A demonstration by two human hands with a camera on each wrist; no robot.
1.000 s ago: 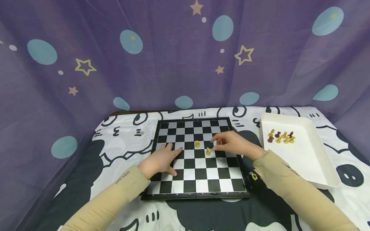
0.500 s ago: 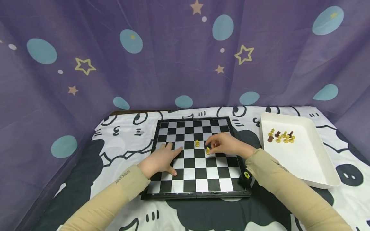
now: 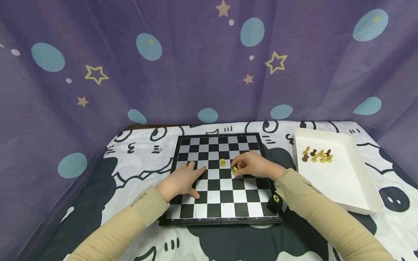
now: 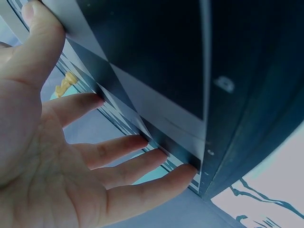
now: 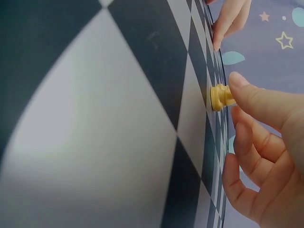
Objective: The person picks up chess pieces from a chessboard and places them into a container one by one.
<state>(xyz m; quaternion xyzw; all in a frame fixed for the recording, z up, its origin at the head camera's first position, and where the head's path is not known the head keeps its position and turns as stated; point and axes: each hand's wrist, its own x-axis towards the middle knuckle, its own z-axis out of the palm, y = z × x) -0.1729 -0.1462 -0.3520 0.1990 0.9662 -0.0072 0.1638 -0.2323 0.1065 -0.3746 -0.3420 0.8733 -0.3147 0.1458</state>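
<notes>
My right hand (image 3: pixel 253 164) is over the right half of the chessboard (image 3: pixel 213 196), its thumb and index finger pinching the top of a yellow chess piece (image 5: pixel 219 97). That piece's base is at the board's surface in the right wrist view; its upper part is hidden by the fingers. A second yellow chess piece (image 3: pixel 222 162) stands on a square just left of the right hand. Over the board's left side my left hand (image 3: pixel 182 181) rests with fingers spread, holding nothing. Its fingertips (image 4: pixel 186 172) touch or nearly meet the squares in the left wrist view.
Right of the board stands a white tray (image 3: pixel 354 181) with several yellow chess pieces (image 3: pixel 321 154) and a few dark brown ones (image 3: pixel 305 158). A cartoon-patterned cloth (image 3: pixel 241 243) covers the table. Behind it hangs a purple curtain (image 3: pixel 183 83).
My right hand has moved left and closed thumb and finger on the nearer yellow chess piece, which now leans or sits slightly left. The left hand has stayed in place.
</notes>
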